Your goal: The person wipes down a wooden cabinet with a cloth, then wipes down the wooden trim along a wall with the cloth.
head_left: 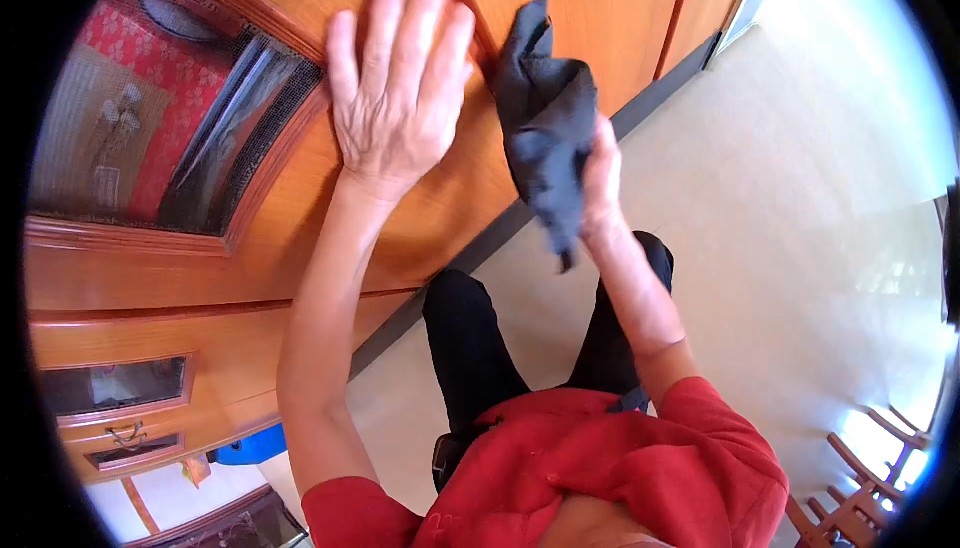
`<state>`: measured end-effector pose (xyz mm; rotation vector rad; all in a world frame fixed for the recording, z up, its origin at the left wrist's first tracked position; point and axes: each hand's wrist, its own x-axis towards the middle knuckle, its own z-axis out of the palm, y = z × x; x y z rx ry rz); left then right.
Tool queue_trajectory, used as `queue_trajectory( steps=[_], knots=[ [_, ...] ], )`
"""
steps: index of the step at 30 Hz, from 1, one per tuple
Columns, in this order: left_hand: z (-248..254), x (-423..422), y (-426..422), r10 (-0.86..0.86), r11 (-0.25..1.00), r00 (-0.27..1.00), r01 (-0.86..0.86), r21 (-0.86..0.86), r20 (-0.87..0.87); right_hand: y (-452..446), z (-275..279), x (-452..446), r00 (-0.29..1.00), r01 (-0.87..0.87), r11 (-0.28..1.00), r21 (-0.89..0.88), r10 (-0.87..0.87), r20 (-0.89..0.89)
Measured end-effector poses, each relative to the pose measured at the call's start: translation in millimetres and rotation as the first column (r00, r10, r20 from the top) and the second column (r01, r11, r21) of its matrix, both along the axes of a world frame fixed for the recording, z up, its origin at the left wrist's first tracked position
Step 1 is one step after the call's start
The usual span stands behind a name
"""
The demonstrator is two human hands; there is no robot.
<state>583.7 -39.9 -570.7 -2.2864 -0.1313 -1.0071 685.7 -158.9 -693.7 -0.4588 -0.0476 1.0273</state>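
Observation:
My left hand [400, 88] lies flat against the orange-brown wooden cabinet [440, 193], its fingers stretched out and slightly apart. To its right, my right hand [602, 176] grips a dark grey cloth [545, 113], which is bunched up and hangs in loose folds. The cloth covers most of that hand's fingers, and its lower end is a little blurred. It is close to the cabinet front; whether it touches the wood I cannot tell.
A framed glass pane [130, 118] is set in the cabinet left of my hands. Lower left is a drawer with a metal handle [126, 436], near a blue object [252, 445]. Pale floor [760, 198] spreads to the right. Wooden furniture [850, 498] stands at lower right.

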Motion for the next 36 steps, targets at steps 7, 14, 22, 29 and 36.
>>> queue_trajectory(
  steps=[7, 14, 22, 29, 36],
  knots=[
    [-45.3, 9.4, -35.2, -0.39, 0.41, 0.911, 0.303, -0.86, 0.134, -36.0, 43.5, 11.0, -0.151, 0.522, 0.848, -0.093, 0.199, 0.968],
    [-54.5, 12.2, -27.4, -0.136, -0.064, 0.988, 0.066, -0.996, 0.075, -30.6, 2.2, 18.4, 0.134, 0.3, 0.944, -0.137, 0.1, 0.986],
    [-57.7, 6.1, -18.7, -0.111, -0.204, 0.956, 0.244, -0.948, 0.27, -38.0, -54.0, 35.1, 0.792, 0.421, 0.855, -0.304, -0.184, 0.582],
    [-74.1, 20.1, -67.7, -0.515, 0.245, 0.842, -0.036, -0.969, -0.162, -24.7, -31.1, -2.1, 0.912, -0.271, 0.908, 0.32, 0.349, -0.217],
    [-14.6, 19.3, -22.4, -0.296, 0.912, 0.939, 0.333, -0.238, 0.176, -35.4, -35.0, 8.2, 0.995, 0.008, 0.995, 0.096, 0.002, -0.102]
  ],
)
